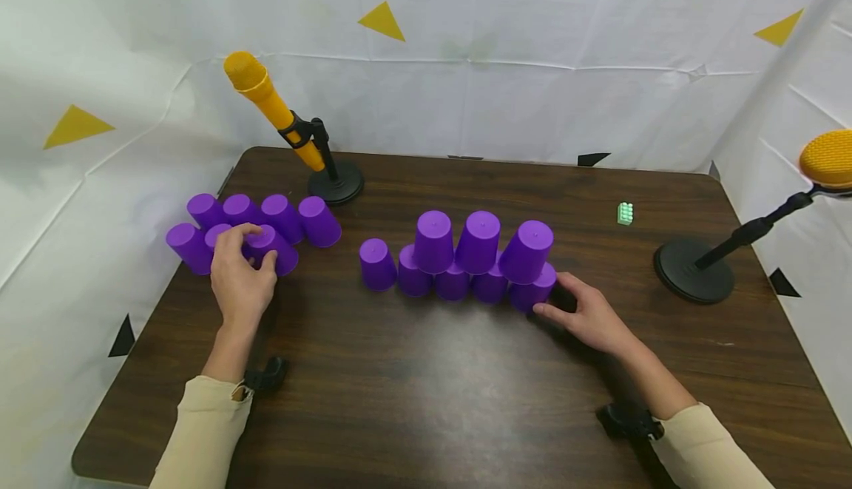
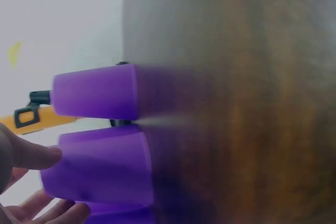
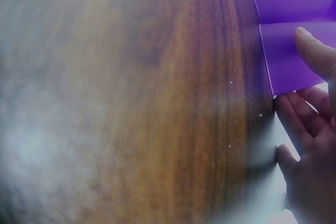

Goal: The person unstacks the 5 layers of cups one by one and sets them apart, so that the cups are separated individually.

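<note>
A person's left arm and right arm, in pale cream sleeves that leave the wrists bare, reach forward well apart from the bottom of the head view. The left hand points away from the body, thumb and fingers bent toward each other in a grip. The right hand angles inward, its thumb spread apart from loosely extended fingers.

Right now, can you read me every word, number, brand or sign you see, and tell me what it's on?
None: I can't read any words, numbers or brands in these three views.
The purple cups show no lettering; any tiny marks on top are too small to read.
The green block is too small to tell.
The yellow triangles on the white sheet are plain shapes without writing.
</note>
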The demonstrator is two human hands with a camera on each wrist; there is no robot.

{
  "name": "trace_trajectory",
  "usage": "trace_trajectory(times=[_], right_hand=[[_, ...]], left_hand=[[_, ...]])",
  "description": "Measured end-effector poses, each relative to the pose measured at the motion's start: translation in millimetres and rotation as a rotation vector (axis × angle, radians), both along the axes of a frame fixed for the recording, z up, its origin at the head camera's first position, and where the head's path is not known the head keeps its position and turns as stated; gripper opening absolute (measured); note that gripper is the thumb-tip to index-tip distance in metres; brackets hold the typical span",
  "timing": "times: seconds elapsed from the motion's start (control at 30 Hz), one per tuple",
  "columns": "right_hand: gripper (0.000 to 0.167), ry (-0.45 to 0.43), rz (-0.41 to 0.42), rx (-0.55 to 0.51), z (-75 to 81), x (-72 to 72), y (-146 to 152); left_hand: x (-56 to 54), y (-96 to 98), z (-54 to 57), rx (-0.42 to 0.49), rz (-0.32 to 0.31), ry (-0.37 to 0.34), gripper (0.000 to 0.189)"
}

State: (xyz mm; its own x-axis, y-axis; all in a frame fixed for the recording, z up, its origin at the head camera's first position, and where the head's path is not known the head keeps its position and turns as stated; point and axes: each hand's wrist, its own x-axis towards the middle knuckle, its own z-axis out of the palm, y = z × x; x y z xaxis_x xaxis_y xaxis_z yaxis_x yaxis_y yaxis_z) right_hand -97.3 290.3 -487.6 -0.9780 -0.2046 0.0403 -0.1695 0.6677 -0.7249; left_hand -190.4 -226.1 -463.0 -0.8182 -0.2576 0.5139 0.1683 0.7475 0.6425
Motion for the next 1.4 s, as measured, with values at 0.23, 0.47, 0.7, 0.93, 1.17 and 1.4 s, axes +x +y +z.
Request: trace_trajectory(times=[0.23,0.47,0.7,0.93,1.17,1.4], right_hand=[[0.057,-0.003,0.0,0.006,-0.3,-0.1,0],[0.057,-0.001,0.004,0.004,-0.8,0.1,0],[0.056,-0.01,-0.002,0.002,0.2,-0.6,0],[0.054,0.005,-0.005,-0.003,-0.8,-0.3,-1],[0.052,0.016,0.001,-0.011,-2.3,-0.5,-1],[0.053,0.029,-0.003,-0.006,-1.9,0.2,-1]], left_hand=[[8.6,16.0,28.7,0.023,-0.044,0.177,0.031],[21.6,64.0,50.9,0.098,-0.315,0.257,0.028],[33.4,125.6,54.5,0.111,-0.6,0.225,0.036],[35.8,171.2,47.3,0.057,-0.729,0.144,0.052],[35.3,191.1,40.2,0.104,-0.724,0.111,0.049],[33.3,193.9,36.9,0.137,-0.695,0.101,0.043]])
